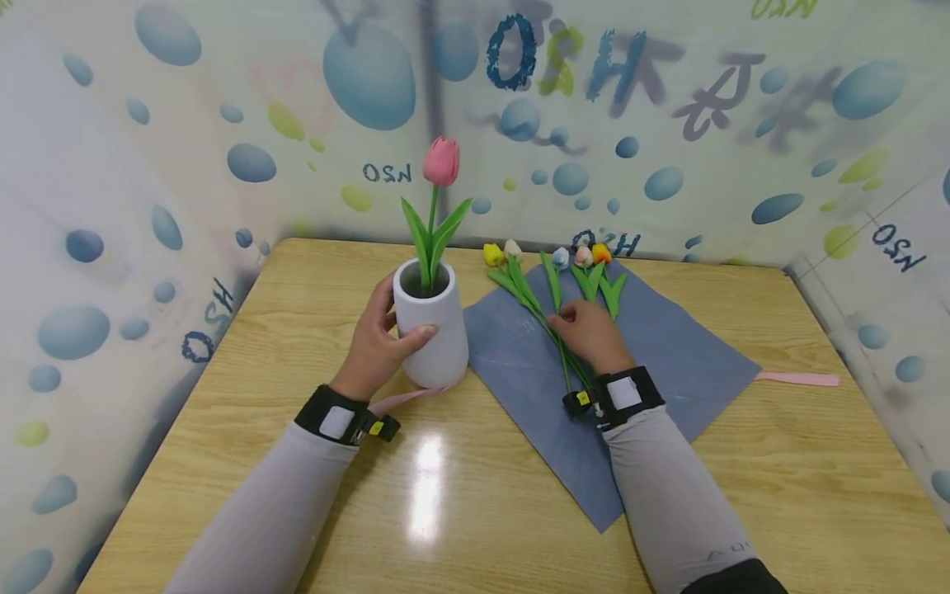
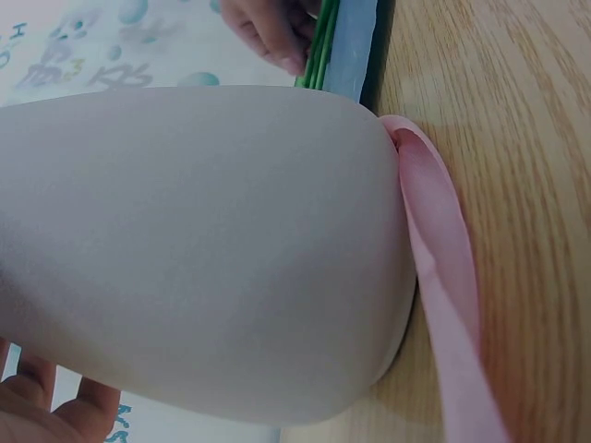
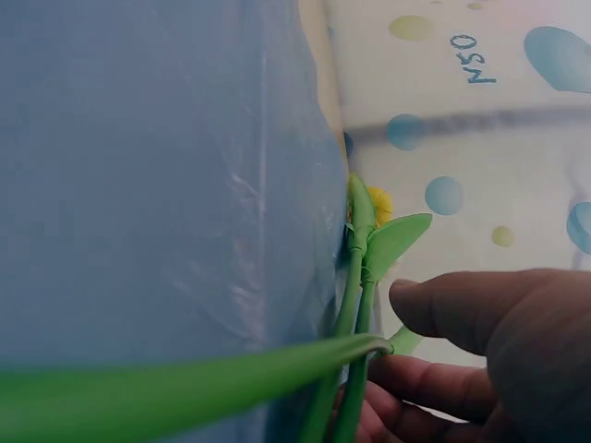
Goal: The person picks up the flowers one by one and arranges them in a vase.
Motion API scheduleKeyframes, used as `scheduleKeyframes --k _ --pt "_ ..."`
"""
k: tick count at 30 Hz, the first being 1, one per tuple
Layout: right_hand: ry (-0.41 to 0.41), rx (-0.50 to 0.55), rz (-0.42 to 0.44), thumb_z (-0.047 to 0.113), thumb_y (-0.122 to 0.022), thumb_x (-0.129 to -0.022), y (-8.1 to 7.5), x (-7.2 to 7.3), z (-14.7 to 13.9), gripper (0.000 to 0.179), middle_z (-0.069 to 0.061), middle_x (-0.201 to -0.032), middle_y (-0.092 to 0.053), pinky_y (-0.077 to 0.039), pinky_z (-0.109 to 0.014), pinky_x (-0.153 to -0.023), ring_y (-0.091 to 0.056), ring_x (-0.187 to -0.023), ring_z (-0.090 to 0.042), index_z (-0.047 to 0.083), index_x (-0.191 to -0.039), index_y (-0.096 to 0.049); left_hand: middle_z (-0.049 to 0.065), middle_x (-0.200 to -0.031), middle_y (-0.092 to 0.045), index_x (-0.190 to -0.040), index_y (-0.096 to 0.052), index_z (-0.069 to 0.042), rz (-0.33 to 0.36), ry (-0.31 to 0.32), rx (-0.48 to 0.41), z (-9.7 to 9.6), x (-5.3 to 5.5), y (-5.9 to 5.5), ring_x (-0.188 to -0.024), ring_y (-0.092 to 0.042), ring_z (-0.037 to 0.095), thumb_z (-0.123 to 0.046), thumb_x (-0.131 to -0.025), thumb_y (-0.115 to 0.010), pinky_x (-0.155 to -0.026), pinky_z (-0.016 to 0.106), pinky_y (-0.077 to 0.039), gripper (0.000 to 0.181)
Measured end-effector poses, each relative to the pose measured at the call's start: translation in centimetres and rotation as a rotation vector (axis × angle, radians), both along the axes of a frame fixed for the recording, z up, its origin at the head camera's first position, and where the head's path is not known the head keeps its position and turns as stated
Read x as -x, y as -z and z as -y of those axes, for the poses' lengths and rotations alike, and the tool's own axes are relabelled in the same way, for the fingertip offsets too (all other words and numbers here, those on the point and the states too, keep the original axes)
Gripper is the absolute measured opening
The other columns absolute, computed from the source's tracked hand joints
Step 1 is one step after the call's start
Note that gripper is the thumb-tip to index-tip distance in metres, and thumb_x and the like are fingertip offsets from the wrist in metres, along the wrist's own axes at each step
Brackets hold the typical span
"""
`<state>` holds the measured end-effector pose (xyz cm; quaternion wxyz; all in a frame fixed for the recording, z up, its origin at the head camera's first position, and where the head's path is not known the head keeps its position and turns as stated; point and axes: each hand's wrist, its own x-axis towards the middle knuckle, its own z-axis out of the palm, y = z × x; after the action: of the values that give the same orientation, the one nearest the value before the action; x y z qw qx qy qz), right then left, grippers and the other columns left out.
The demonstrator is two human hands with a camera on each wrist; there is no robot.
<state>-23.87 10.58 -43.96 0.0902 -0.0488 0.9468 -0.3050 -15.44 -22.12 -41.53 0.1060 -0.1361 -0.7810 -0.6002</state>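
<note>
My left hand [image 1: 382,342] grips a white vase [image 1: 434,342], thumb across its front and fingers round its far left side. One pink tulip [image 1: 442,162] with green leaves stands upright in the vase. My right hand [image 1: 592,334] is over the loose tulips, its fingertips at the stem of the light blue tulip [image 1: 560,259]. In the right wrist view a green stem [image 3: 277,374] runs between thumb and index finger [image 3: 429,383]. Beside it lie yellow [image 1: 493,255], white [image 1: 512,250], pale pink [image 1: 583,256] and orange [image 1: 601,253] tulips.
Blue-grey wrapping paper [image 1: 668,363] lies under the loose tulips on the wooden table [image 1: 245,462]. A pink ribbon [image 2: 439,221] passes by the vase's base, and a pink ribbon end [image 1: 801,379] sticks out at right. A printed curtain [image 1: 289,74] hangs close behind the table.
</note>
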Motion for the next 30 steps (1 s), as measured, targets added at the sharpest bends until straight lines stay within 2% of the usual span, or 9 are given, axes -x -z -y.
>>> scheduleKeyframes --k 4,15,20,27,30 --pt "-0.006 -0.001 -0.014 0.035 -0.059 -0.104 0.2 -0.1 0.1 0.041 -0.019 -0.117 -0.072 -0.053 -0.046 -0.085 -0.066 -0.099 -0.032 0.000 -0.126 -0.068 0.006 -0.153 -0.048 -0.159 -0.036 -0.022 0.003 0.000 0.005 0.0 0.0 0.0 -0.140 -0.046 0.026 -0.014 -0.089 -0.077 -0.115 0.064 -0.039 0.082" --pt "0.008 0.035 -0.057 0.026 -0.062 -0.104 0.7 0.1 0.0 0.033 -0.022 -0.114 -0.072 -0.054 -0.048 -0.088 -0.066 -0.100 -0.034 -0.002 -0.120 -0.068 0.007 -0.153 -0.048 -0.160 -0.036 -0.023 0.009 0.004 0.007 0.0 -0.1 -0.3 -0.140 -0.047 0.026 -0.014 -0.090 -0.077 -0.113 0.064 -0.040 0.082" --pt "0.015 0.062 -0.060 0.025 -0.062 -0.103 0.7 0.1 -0.2 0.031 -0.022 -0.113 -0.071 -0.053 -0.048 -0.086 -0.065 -0.099 -0.034 -0.002 -0.118 -0.068 0.006 -0.152 -0.048 -0.160 -0.036 -0.024 0.005 0.004 0.003 0.0 -0.1 -0.2 -0.138 -0.048 0.025 -0.013 -0.089 -0.077 -0.112 0.063 -0.041 0.082" --pt "0.059 0.124 -0.044 0.024 -0.060 -0.102 1.0 0.7 -0.5 0.033 -0.022 -0.122 -0.070 -0.052 -0.050 -0.094 -0.064 -0.107 -0.036 -0.002 -0.121 -0.069 0.005 -0.151 -0.050 -0.159 -0.037 -0.024 -0.005 0.004 -0.002 0.0 -0.1 -0.2 -0.135 -0.049 0.022 -0.011 -0.089 -0.077 -0.111 0.061 -0.042 0.082" --pt "0.072 0.147 -0.032 0.024 -0.060 -0.102 1.1 0.8 -0.7 0.032 -0.021 -0.121 -0.070 -0.053 -0.046 -0.091 -0.064 -0.105 -0.033 -0.001 -0.121 -0.070 0.005 -0.151 -0.050 -0.159 -0.037 -0.024 -0.002 0.005 -0.003 0.0 -0.1 -0.1 -0.136 -0.049 0.023 -0.012 -0.089 -0.077 -0.112 0.061 -0.041 0.082"
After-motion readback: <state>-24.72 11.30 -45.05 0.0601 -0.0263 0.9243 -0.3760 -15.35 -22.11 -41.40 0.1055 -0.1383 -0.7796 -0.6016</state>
